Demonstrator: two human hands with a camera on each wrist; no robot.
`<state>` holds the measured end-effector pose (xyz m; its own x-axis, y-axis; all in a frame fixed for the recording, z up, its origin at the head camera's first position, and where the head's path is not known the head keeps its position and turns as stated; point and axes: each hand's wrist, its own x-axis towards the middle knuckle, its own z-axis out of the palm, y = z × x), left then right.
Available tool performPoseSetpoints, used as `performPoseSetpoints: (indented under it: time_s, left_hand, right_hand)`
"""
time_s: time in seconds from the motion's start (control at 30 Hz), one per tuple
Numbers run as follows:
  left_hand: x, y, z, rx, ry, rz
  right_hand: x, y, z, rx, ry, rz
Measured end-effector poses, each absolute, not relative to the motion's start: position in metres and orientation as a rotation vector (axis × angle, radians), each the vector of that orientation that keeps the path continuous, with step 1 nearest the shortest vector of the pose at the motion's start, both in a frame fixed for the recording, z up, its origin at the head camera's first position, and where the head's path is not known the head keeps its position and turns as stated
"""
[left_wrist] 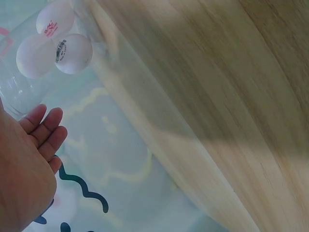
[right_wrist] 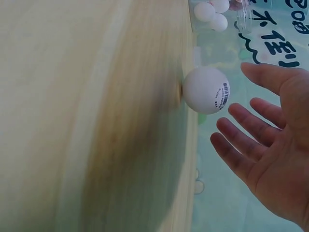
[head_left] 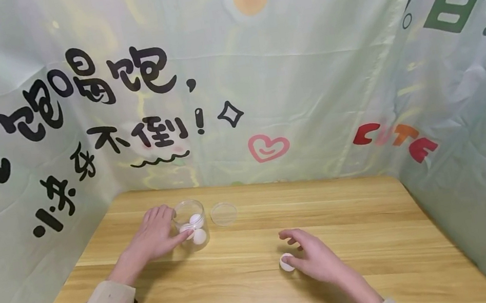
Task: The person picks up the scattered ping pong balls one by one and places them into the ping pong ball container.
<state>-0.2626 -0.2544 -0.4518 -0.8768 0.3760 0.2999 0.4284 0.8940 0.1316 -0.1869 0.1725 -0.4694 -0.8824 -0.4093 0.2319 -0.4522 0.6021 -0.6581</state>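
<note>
A clear plastic jar stands open on the wooden table, left of centre, with three white ping-pong balls inside. My left hand holds the jar from the left, thumb across its front and fingers at its far left side. Closer to me and to the right, a single white ping-pong ball with a small printed mark lies on the table. Around it, my right hand reaches with fingers spread and loosely bent. The right wrist view shows a gap between this ball and the fingertips.
Just right of the jar, a clear round lid lies flat on the wooden table. Printed cloth curtains hang behind the table and along both sides.
</note>
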Motion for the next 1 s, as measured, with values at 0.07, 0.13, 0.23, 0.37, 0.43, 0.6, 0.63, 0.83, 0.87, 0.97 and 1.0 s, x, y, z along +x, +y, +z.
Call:
performPoseSetpoints:
  time_s: [0.07,0.13,0.23,0.37,0.43,0.6,0.63,0.83,0.87,0.97,1.0]
  left_hand:
    - [-0.2628,-0.2545,-0.4517,-0.608,-2.792,-0.277]
    - [-0.2627,-0.2544,-0.4517,-0.611,-2.792,-0.271]
    - [-0.2625,-0.254,-0.4516,-0.611,-2.793,-0.272]
    - [-0.2624,-0.2535,-0.4514,-0.605,-2.795,-0.278]
    - [-0.2625,-0.2532,-0.451,-0.604,-2.797,-0.279]
    - [-0.2627,-0.2528,-0.45,-0.605,-2.797,-0.277]
    - [-0.2627,-0.2528,-0.45,-0.604,-2.796,-0.277]
    - [-0.263,-0.2531,-0.4503,-0.602,-2.801,-0.278]
    - [-0.2629,-0.2531,-0.4504,-0.602,-2.801,-0.277]
    - [-0.2626,-0.2533,-0.4505,-0.603,-2.799,-0.283]
    - [-0.2625,-0.2534,-0.4505,-0.604,-2.798,-0.285]
  right_hand:
    - [-0.1858,0.1741,-0.4699,0.747,-2.791,1.165]
    - [-0.185,0.1756,-0.4703,0.758,-2.817,1.158]
    - [-0.1842,0.1774,-0.4707,0.775,-2.852,1.155]
    - [-0.1837,0.1797,-0.4714,0.81,-2.88,1.148]
    - [-0.1835,0.1807,-0.4719,0.837,-2.881,1.152]
    - [-0.1834,0.1821,-0.4724,0.902,-2.864,1.19]
    - [-0.1834,0.1822,-0.4724,0.908,-2.863,1.195]
    - [-0.1835,0.1821,-0.4731,0.906,-2.874,1.191]
    - [-0.1835,0.1821,-0.4734,0.906,-2.876,1.192]
    - [-0.1838,0.182,-0.4747,0.902,-2.881,1.197]
    - [-0.1838,0.182,-0.4751,0.901,-2.881,1.201]
